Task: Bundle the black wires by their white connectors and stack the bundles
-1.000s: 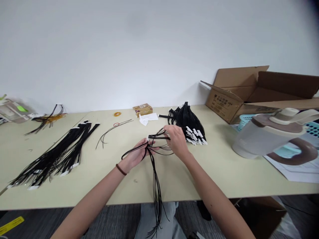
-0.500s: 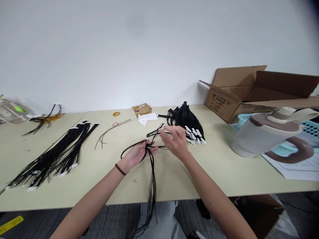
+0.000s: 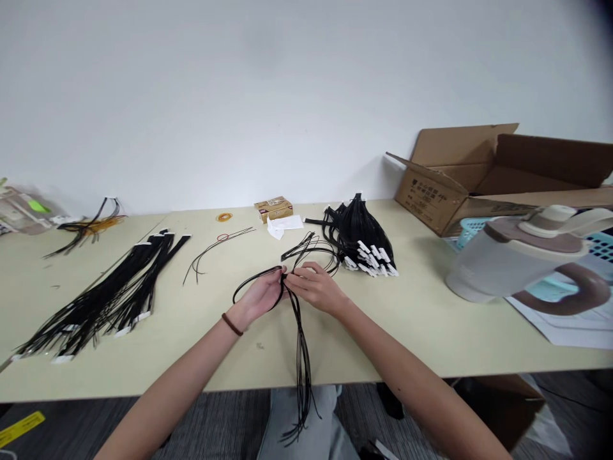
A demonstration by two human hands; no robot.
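Observation:
A bundle of thin black wires (image 3: 301, 345) hangs from between my two hands over the table's front edge, its loose ends above my lap. My left hand (image 3: 261, 295) is closed around the bundle near its gathered part, with a loop of wire curving out past the wrist side. Fingers of my right hand (image 3: 313, 287) pinch the same wires just beside the left fingertips. What the fingertips touch exactly is partly hidden. Beyond the hands, more strands of this bundle lie curled on the table, close to a pile of black wire harnesses (image 3: 359, 223) with white connectors.
Black wire harnesses (image 3: 119, 281) lie spread at left, near a few loose wires (image 3: 201, 255). Yellow rubber bands (image 3: 223, 217), a small box (image 3: 274, 209) and white paper (image 3: 285, 225) sit at the back. On the right stand a jug (image 3: 507, 262) and an open cardboard box (image 3: 440, 191).
My right hand has moved down and left, from the far strands to the gathered part beside my left hand. The hanging wire ends have swung slightly right.

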